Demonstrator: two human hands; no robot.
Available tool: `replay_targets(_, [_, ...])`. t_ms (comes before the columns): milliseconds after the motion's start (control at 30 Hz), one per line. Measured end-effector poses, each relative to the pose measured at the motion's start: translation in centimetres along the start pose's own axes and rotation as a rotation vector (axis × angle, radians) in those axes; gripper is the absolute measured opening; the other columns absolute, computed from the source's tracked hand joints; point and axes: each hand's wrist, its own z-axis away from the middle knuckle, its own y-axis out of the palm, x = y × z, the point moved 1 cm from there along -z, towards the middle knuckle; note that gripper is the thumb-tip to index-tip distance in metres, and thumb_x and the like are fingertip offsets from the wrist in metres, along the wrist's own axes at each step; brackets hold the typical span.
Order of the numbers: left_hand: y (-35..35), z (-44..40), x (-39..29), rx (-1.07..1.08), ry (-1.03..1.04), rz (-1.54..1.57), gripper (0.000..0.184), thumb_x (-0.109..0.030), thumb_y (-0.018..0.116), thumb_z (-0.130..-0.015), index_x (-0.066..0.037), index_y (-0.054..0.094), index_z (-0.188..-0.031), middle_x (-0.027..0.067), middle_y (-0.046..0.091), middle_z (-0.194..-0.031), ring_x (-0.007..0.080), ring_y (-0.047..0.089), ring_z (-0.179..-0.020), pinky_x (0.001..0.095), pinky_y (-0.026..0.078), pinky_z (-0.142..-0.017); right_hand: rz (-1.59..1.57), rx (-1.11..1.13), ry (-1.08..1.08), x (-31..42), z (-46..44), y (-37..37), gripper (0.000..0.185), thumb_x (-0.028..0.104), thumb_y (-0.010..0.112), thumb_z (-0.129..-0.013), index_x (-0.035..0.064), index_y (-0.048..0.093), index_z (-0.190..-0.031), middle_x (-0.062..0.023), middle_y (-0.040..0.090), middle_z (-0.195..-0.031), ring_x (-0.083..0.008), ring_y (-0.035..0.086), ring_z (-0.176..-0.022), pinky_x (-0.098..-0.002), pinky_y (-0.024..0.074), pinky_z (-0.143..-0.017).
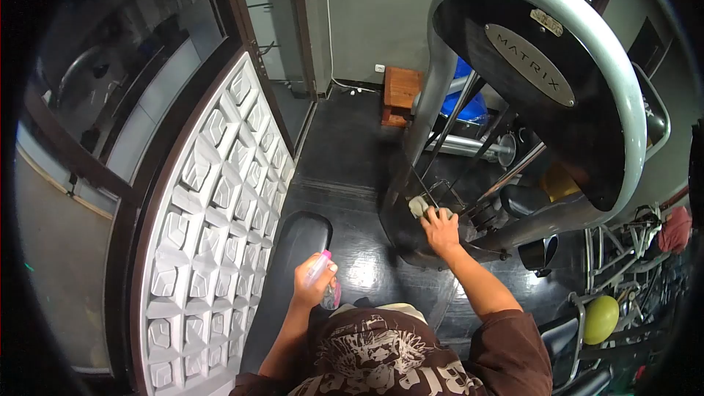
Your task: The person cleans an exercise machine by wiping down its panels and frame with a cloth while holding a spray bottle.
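My left hand (312, 286) is closed around a clear plastic bottle (317, 270) with a pink top, held above the dark floor near a black padded bench (304, 238). More pink shows just below that hand, but I cannot make out which part it is. Out to the right, my right hand (441, 233) presses a pale cloth (418, 207) against the low dark base cover of a Matrix weight machine (532, 62). Part of the cloth is hidden under the fingers.
A white panel with raised blocks (213, 242) runs along the left side. Behind the machine stand a wooden box (400, 92) and a blue object (466, 99). Gym equipment and a yellow-green ball (600, 320) are at the right. A doorway opens at the upper left.
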Motion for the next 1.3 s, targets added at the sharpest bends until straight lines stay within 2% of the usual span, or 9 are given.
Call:
replay_targets(100, [-0.6, 0.4, 0.2, -0.04, -0.01, 0.031, 0.003, 0.0, 0.064, -0.089, 0.001, 0.061, -0.088, 0.0047, 0.06, -0.075, 0.0101, 0.059, -0.058, 0.0267, 0.049, -0.056, 0.125, 0.038, 0.012, -0.1, 2.7, 3.5, 0.03, 0.033, 0.054, -0.093, 0.0194, 0.069, -0.115, -0.0031, 0.048, -0.129, -0.026, 0.044, -0.116, -0.0496, 0.0364, -0.089])
replay_targets(267, [-1.6, 1.7, -0.9, -0.079, -0.031, 0.028, 0.004, -0.001, 0.064, -0.089, 0.001, 0.061, -0.089, 0.0042, 0.06, -0.073, 0.0099, 0.059, -0.059, 0.0264, 0.048, -0.056, 0.35, 0.697, -0.145, -0.1, 7.3, 4.0, 0.041, 0.036, 0.05, -0.097, 0.0166, 0.068, -0.129, -0.0043, 0.044, -0.138, -0.0279, 0.035, -0.126, -0.0508, 0.0317, -0.093])
replay_targets(367, [-2.0, 2.4, -1.6, -0.111, -0.042, 0.014, 0.005, -0.003, 0.064, -0.089, 0.001, 0.06, -0.088, 0.0037, 0.059, -0.069, 0.0101, 0.058, -0.059, 0.0263, 0.047, -0.056, 0.235, 0.742, -0.06, 1.1, 5.4, 1.5, 0.039, 0.035, 0.049, -0.098, 0.0183, 0.068, -0.127, -0.0046, 0.045, -0.138, -0.0281, 0.035, -0.128, -0.0488, 0.0319, -0.093])
replay_targets(433, [-2.0, 2.7, -2.1, -0.136, -0.055, -0.004, 0.008, -0.006, 0.063, -0.09, 0.0, 0.06, -0.086, 0.0037, 0.058, -0.065, 0.0103, 0.057, -0.058, 0.0265, 0.046, -0.057, 0.216, 0.36, -0.117, 2.0, 2.6, 2.5, 0.034, 0.034, 0.049, -0.098, 0.0283, 0.067, -0.126, -0.0075, 0.043, -0.136, -0.032, 0.037, -0.124, -0.0496, 0.035, -0.089])
replay_targets(533, [-1.5, 2.9, -2.1, -0.144, -0.047, 0.013, 0.008, -0.005, 0.064, -0.089, 0.0, 0.06, -0.086, 0.0037, 0.059, -0.067, 0.0102, 0.058, -0.059, 0.0267, 0.047, -0.056, 0.08, 0.343, -0.075, 2.2, -3.8, -1.5, 0.041, 0.025, 0.051, -0.096, 0.0371, 0.058, -0.135, -0.0068, 0.046, -0.137, -0.0322, 0.045, -0.119, -0.0426, 0.042, -0.088])
replay_targets(633, [-1.0, 3.3, -1.5, -0.143, -0.021, -0.005, 0.006, -0.004, 0.065, -0.089, 0.001, 0.061, -0.087, 0.0042, 0.059, -0.07, 0.0103, 0.058, -0.059, 0.0268, 0.047, -0.056, 0.109, 0.309, -0.153, 2.0, -7.2, 0.2, 0.039, 0.025, 0.046, -0.099, 0.0262, 0.06, -0.135, -0.0031, 0.058, -0.128, -0.0321, 0.046, -0.12, -0.0423, 0.0412, -0.089])
replay_targets(1033, [-1.0, 5.5, -0.6, -0.24, -0.056, 0.003, 0.005, -0.003, 0.066, -0.089, 0.0, 0.062, -0.089, 0.0026, 0.059, -0.07, 0.0088, 0.059, -0.059, 0.0251, 0.046, -0.055, 0.336, 0.871, -0.278, 2.0, 5.8, 8.4, 0.033, 0.031, 0.046, -0.1, 0.0247, 0.075, -0.115, 0.0006, 0.066, -0.124, -0.0288, 0.046, -0.125, -0.0471, 0.0382, -0.091])
replay_targets(1200, [0.2, 5.3, -0.5, -0.261, -0.026, -0.021, 0.007, -0.005, 0.066, -0.09, 0.0, 0.061, -0.088, 0.0032, 0.06, -0.067, 0.0092, 0.058, -0.058, 0.0254, 0.046, -0.055, 0.184, 0.311, -0.385, 2.9, -3.0, 0.9, 0.029, 0.027, 0.052, -0.094, 0.0159, 0.075, -0.107, -0.0062, 0.064, -0.12, -0.03, 0.048, -0.123, -0.0459, 0.0361, -0.097])
replay_targets(1300, [1.8, 4.8, -0.5, -0.281, -0.01, -0.017, 0.007, -0.005, 0.066, -0.09, 0.0, 0.061, -0.089, 0.003, 0.06, -0.068, 0.0093, 0.058, -0.058, 0.0254, 0.046, -0.056, 0.286, 0.286, -0.375, 1.4, -8.3, -0.1, 0.031, 0.028, 0.05, -0.096, 0.0175, 0.074, -0.112, -0.0045, 0.065, -0.122, -0.0301, 0.048, -0.122, -0.0509, 0.0344, -0.099])
